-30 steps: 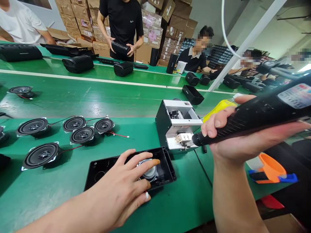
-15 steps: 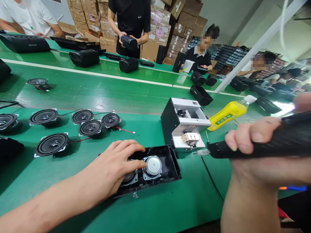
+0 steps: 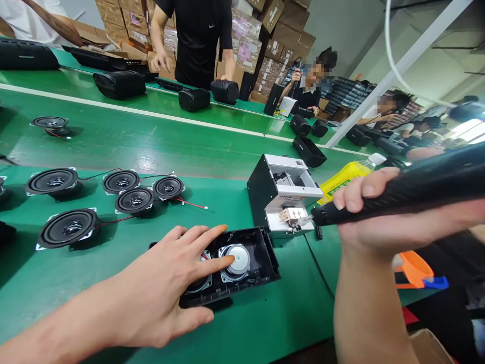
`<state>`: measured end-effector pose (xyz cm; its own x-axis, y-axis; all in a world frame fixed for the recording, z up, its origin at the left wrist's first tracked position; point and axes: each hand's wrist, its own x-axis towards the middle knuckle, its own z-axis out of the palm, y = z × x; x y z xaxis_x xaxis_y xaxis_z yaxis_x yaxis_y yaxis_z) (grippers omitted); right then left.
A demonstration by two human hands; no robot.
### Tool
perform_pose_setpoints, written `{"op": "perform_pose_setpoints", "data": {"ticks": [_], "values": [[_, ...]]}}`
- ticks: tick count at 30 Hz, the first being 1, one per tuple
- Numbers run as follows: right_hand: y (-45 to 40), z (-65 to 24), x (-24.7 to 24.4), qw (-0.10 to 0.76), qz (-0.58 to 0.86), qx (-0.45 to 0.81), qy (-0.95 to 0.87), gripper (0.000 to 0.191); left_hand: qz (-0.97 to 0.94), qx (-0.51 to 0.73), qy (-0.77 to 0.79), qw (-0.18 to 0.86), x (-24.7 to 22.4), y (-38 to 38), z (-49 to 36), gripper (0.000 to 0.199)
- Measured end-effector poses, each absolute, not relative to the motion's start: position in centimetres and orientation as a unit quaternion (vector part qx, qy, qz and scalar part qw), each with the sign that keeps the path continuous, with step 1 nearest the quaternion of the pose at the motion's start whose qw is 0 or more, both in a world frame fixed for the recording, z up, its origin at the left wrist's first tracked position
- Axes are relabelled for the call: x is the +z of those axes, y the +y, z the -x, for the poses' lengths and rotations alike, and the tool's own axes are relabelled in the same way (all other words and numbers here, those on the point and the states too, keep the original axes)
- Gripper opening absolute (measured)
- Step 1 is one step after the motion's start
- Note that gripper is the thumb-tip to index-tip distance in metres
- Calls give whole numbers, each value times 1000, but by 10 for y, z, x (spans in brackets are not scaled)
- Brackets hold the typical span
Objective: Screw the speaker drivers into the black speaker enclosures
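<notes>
My left hand [image 3: 170,283] lies over a black speaker housing [image 3: 261,260], its fingers spread and the thumb off the near edge. One fingertip rests on or just above the round metal back of a speaker driver [image 3: 239,262] inside the housing. A second driver [image 3: 200,283] is partly covered by the same hand. Wrapped around a black electric screwdriver [image 3: 424,177] is my right hand [image 3: 364,212]. The tool's clear tip [image 3: 302,221] meets the front of a small silver-and-black screw feeder [image 3: 291,194]; whether a screw is on it, I cannot tell.
Several loose speaker drivers [image 3: 68,227] with wires lie on the green bench at left. A yellow bottle [image 3: 346,177] lies behind the feeder. An orange item [image 3: 415,268] sits at right. Across the line, people [image 3: 193,40] work among black speaker housings [image 3: 119,83].
My right hand has brought the screwdriver left and up to the feeder's front. My left thumb has come away from the housing. The person opposite has set a speaker down.
</notes>
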<state>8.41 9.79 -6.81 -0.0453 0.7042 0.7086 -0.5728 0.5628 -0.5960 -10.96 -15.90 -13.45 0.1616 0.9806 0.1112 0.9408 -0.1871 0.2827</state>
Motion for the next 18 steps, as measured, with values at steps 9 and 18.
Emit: {"op": "perform_pose_setpoints", "data": {"ticks": [9,18], "values": [[99,-92,-73,657,68,422,-621,74,-753,122,641,83,-133,-159,107,71],[73,-99,-68,688,106,372,-614,75,-754,122,640,83,-134,-156,106,70]]}}
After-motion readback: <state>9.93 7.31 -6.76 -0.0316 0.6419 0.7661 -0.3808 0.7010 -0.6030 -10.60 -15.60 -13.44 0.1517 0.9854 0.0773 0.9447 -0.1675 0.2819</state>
